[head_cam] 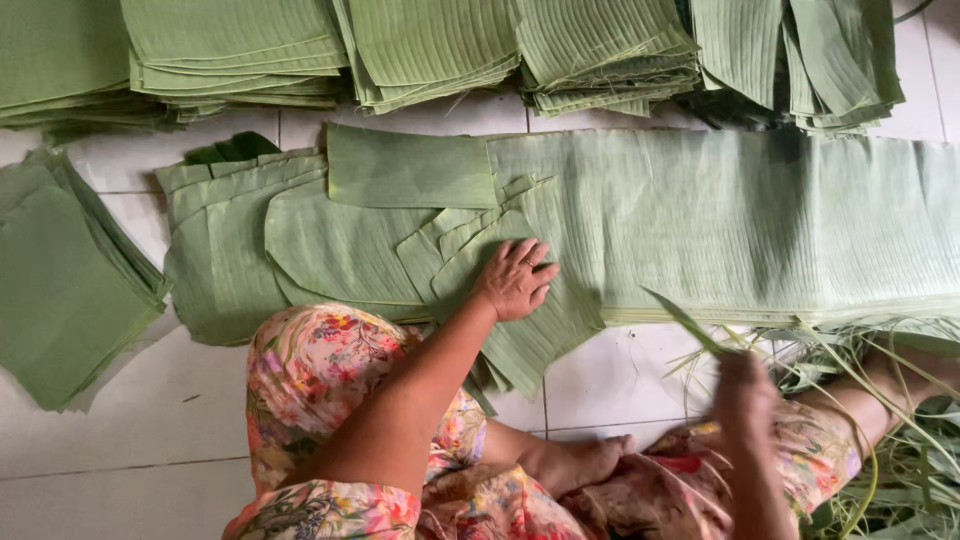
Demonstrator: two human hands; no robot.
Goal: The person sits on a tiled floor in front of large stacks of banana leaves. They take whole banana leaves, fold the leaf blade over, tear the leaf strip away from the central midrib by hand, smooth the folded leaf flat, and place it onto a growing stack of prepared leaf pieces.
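I count two hands point(515, 280), five folded leaf stacks point(235, 50) along the top (edges overlap), one long spread pile point(760, 220).

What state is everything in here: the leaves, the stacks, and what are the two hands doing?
Left hand: flat, pressing on the cut leaf pieces.
Right hand: closed on a thin leaf strip.
Long leaf stack: spread flat.
Folded leaf piles: stacked in a row.
Square leaf pile: stacked, apart.
Trimmings: loose, tangled.

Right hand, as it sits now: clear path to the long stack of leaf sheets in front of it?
Probably yes. The right hand holds a thin leaf strip just short of the long leaf stack, with only bare floor tile between. The left hand presses cut pieces further left.
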